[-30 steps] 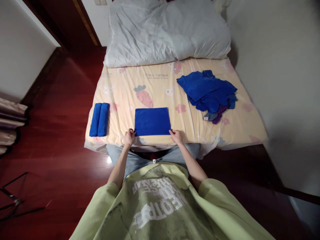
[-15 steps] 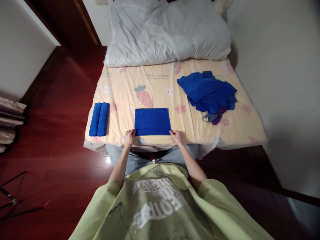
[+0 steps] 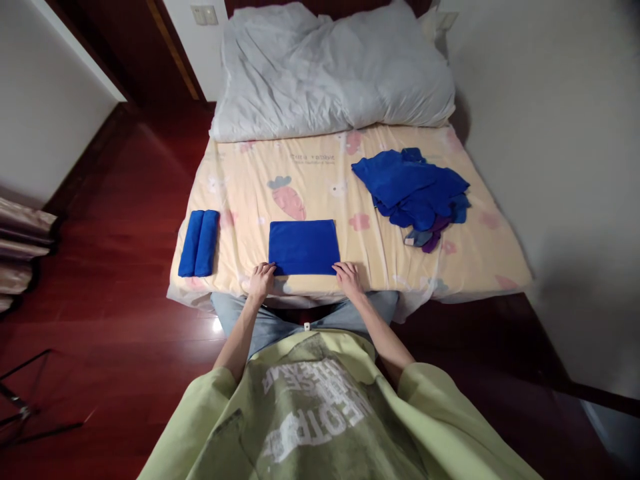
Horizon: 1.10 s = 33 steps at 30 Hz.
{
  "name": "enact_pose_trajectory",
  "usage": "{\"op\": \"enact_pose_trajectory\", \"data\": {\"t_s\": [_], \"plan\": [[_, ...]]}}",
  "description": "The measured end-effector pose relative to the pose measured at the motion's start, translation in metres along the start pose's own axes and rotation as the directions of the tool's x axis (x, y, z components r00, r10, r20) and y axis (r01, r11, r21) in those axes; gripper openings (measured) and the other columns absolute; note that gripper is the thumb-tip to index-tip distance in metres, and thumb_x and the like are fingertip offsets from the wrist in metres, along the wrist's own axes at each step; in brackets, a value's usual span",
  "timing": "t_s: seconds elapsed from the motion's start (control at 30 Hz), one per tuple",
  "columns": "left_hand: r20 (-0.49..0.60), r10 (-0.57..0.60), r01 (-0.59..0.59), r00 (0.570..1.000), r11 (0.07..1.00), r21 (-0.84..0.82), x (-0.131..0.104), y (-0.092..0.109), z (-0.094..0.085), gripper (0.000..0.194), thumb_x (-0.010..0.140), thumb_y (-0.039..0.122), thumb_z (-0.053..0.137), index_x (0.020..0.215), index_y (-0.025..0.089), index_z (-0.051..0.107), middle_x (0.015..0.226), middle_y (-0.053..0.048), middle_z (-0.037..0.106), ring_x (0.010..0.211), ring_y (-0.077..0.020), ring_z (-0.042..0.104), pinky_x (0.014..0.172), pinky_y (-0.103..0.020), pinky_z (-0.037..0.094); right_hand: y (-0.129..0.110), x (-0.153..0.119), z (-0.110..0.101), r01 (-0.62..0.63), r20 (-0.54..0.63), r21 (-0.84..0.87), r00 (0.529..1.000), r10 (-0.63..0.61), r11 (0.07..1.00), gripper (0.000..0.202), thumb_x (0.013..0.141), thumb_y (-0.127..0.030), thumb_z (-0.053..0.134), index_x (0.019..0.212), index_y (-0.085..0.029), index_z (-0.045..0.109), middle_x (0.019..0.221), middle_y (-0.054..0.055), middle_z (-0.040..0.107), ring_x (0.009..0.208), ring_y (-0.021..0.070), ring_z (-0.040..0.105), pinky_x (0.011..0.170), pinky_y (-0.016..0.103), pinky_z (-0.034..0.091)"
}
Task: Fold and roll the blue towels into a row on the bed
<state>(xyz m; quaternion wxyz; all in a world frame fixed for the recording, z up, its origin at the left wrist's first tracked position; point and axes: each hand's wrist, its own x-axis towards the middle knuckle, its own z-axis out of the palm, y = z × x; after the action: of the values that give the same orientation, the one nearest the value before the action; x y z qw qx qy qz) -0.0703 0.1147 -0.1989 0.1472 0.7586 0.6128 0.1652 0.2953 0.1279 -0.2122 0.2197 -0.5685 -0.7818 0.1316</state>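
Observation:
A blue cloth (image 3: pixel 304 247) lies flat as a rectangle near the bed's front edge. At its lower left corner, my left hand (image 3: pixel 261 280) has its fingers closed on the cloth's edge. My right hand (image 3: pixel 348 277) pinches the lower right corner in the same way. Two rolled blue cloths (image 3: pixel 199 243) lie side by side to the left. On the right is a loose heap of blue cloths (image 3: pixel 413 187), with some purple and grey-blue pieces at its lower end.
The bed (image 3: pixel 240 193) has a yellow sheet with carrot prints. A bulky white quilt (image 3: pixel 335 73) lies across its far end. Walls stand at both sides, and a black metal stand (image 3: pixel 23 408) is on the red floor at lower left.
My right hand has shifted slightly left along the cloth's near edge, and my left hand's fingers reach a little further onto its corner. The view has tilted up slightly.

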Motion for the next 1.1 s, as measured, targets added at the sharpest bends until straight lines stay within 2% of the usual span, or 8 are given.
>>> {"op": "enact_pose_trajectory", "data": {"t_s": [0.07, 0.2, 0.47, 0.6, 0.7, 0.83, 0.93, 1.1], "plan": [[-0.011, -0.009, 0.009, 1.000, 1.000, -0.007, -0.003, 0.000, 0.000, 0.045, 0.086, 0.012, 0.056, 0.129, 0.021, 0.067, 0.142, -0.011, 0.062, 0.127, -0.0342, 0.053, 0.108, -0.048, 0.039, 0.003, -0.002, -0.002, 0.042, 0.041, -0.004, 0.998, -0.042, 0.999, 0.043, 0.093, -0.012, 0.047, 0.128, -0.022, 0.070, 0.133, 0.010, 0.068, 0.123, 0.0268, 0.055, 0.108, 0.044, 0.038], [-0.015, -0.028, 0.029, 0.999, 0.999, 0.030, -0.005, 0.002, 0.000, 0.052, 0.084, 0.012, 0.056, 0.135, 0.020, 0.065, 0.144, -0.012, 0.061, 0.127, -0.0355, 0.053, 0.108, -0.049, 0.038, 0.007, -0.004, 0.000, 0.041, 0.040, -0.019, 0.998, -0.040, 0.999, 0.051, 0.088, -0.013, 0.052, 0.136, -0.022, 0.066, 0.139, 0.009, 0.065, 0.126, 0.0275, 0.054, 0.108, 0.045, 0.039], [-0.018, -0.010, 0.012, 1.000, 0.995, 0.101, 0.007, 0.011, -0.007, 0.043, 0.088, 0.012, 0.051, 0.127, 0.020, 0.069, 0.135, -0.016, 0.067, 0.126, -0.0373, 0.054, 0.107, -0.053, 0.036, 0.000, 0.013, -0.001, 0.023, 0.052, -0.081, 0.998, -0.018, 0.996, 0.047, 0.088, -0.010, 0.053, 0.130, -0.022, 0.070, 0.124, 0.012, 0.072, 0.115, 0.0311, 0.056, 0.101, 0.049, 0.040], [-0.004, 0.030, -0.029, 1.000, 0.997, 0.070, -0.009, 0.004, -0.009, 0.041, 0.091, 0.013, 0.050, 0.126, 0.023, 0.070, 0.138, -0.013, 0.066, 0.126, -0.0358, 0.055, 0.108, -0.053, 0.036, 0.003, -0.001, -0.010, 0.056, 0.068, -0.076, 0.996, -0.051, 0.996, 0.045, 0.090, -0.008, 0.052, 0.127, -0.022, 0.073, 0.118, 0.012, 0.074, 0.113, 0.0308, 0.057, 0.100, 0.048, 0.041], [0.018, 0.039, -0.039, 0.999, 0.999, 0.022, -0.032, -0.001, -0.004, 0.042, 0.091, 0.013, 0.050, 0.126, 0.024, 0.071, 0.139, -0.012, 0.066, 0.125, -0.0341, 0.056, 0.108, -0.052, 0.039, 0.005, -0.019, -0.011, 0.070, 0.077, -0.010, 0.995, -0.069, 0.998, 0.045, 0.089, -0.007, 0.052, 0.125, -0.023, 0.073, 0.114, 0.010, 0.075, 0.111, 0.0296, 0.058, 0.100, 0.047, 0.044], [-0.003, -0.045, 0.044, 0.999, 0.997, -0.067, -0.050, 0.000, 0.003, 0.045, 0.090, 0.014, 0.051, 0.130, 0.025, 0.069, 0.139, -0.008, 0.066, 0.118, -0.0307, 0.058, 0.103, -0.048, 0.046, 0.007, -0.029, -0.005, -0.003, 0.010, 0.126, 1.000, 0.002, 0.992, 0.049, 0.085, -0.004, 0.051, 0.123, -0.025, 0.074, 0.114, 0.008, 0.073, 0.110, 0.0268, 0.059, 0.102, 0.044, 0.049], [-0.042, -0.108, 0.100, 0.993, 0.984, -0.149, -0.049, 0.000, 0.004, 0.047, 0.090, 0.013, 0.047, 0.128, 0.024, 0.070, 0.134, -0.005, 0.069, 0.115, -0.0276, 0.058, 0.105, -0.045, 0.047, 0.011, -0.025, -0.002, -0.032, -0.010, 0.204, 0.999, 0.035, 0.978, 0.046, 0.083, -0.006, 0.055, 0.119, -0.025, 0.075, 0.109, 0.008, 0.073, 0.108, 0.0262, 0.061, 0.100, 0.044, 0.051], [-0.026, -0.148, 0.134, 0.989, 0.947, -0.292, -0.040, -0.011, 0.004, 0.043, 0.088, 0.017, 0.050, 0.126, 0.023, 0.070, 0.122, -0.006, 0.073, 0.112, -0.0250, 0.060, 0.104, -0.042, 0.050, 0.025, -0.016, 0.000, -0.061, 0.016, 0.345, 0.998, 0.059, 0.937, 0.033, 0.084, -0.013, 0.059, 0.111, -0.023, 0.076, 0.108, 0.009, 0.073, 0.106, 0.0256, 0.064, 0.096, 0.043, 0.052]]}}
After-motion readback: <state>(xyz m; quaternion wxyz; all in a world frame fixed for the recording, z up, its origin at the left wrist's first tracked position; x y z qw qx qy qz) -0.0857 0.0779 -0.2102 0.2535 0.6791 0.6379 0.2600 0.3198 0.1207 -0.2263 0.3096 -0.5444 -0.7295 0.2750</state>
